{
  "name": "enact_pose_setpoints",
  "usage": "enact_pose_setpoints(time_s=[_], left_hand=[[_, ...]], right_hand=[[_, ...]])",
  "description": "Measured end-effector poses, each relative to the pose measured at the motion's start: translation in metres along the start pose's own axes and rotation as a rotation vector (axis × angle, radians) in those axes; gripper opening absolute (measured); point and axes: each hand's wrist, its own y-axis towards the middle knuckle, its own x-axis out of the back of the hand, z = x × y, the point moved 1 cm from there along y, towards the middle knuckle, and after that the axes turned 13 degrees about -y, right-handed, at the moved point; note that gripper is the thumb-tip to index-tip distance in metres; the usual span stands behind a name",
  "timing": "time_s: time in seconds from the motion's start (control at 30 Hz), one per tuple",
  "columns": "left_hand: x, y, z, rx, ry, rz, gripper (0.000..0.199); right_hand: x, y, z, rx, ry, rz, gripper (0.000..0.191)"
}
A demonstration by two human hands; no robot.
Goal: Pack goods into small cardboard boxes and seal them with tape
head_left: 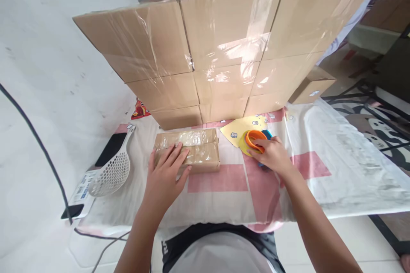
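Observation:
My left hand point(169, 170) lies with spread fingers on a small taped cardboard box point(205, 153), pressing on its top and near edge. My right hand point(270, 152) pinches the rim of a round orange cup point(253, 133), its thumb outside and fingers reaching over the edge. Around the cup's base shows a yellow round piece point(242, 145). A blue piece point(267, 134) is partly hidden beneath the right hand. Behind these lies a yellow printed sheet or cloth point(233, 130).
A tall wall of taped cardboard point(230, 51) stands at the back. On the left are a white slotted strainer point(112, 172), a black phone-like slab point(110, 149) and a red packet point(140, 109). A brown box point(312, 85) sits at back right. Pink-and-white cloth point(218, 200) covers the table.

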Motion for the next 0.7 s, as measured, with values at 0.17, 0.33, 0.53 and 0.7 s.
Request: enact_pose_setpoints(time_s=[0.17,0.33,0.53,0.7], left_hand=[[-0.004,-0.002,0.002,-0.007,0.008,-0.026,0.045],[0.006,-0.004,-0.013,-0.077,-0.048,-0.181,0.041],[-0.014,-0.014,-0.083,-0.388,-0.547,-0.342,0.029],[-0.074,0.016,-0.125,0.185,-0.874,0.055,0.016]], right_hand=[[0.002,0.012,0.020,0.059,-0.254,0.123,0.042],[0.011,0.002,0.003,-0.044,0.141,0.115,0.041],[0.012,-0.019,-0.006,-0.300,1.050,-0.002,0.038],[-0.006,-0.021,0.018,-0.330,1.296,-0.085,0.035]])
